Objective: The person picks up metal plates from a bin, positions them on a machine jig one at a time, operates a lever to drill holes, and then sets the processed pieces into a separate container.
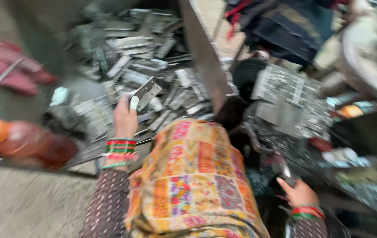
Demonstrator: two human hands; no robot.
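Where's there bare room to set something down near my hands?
Free: the grey floor at lower left, bordered by the orange-capped bottle and your left sleeve. Crowded: the pile of metal plates beyond your left hand, and the cluttered bench around your right hand.

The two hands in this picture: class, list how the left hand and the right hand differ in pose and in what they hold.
1. The left hand is raised over the heap of metal pieces; the right hand sits low beside the patterned cloth.
2. The left hand holds a flat metal piece; the right hand grips something dark, too blurred to name.
Both wrists wear red and green bangles.
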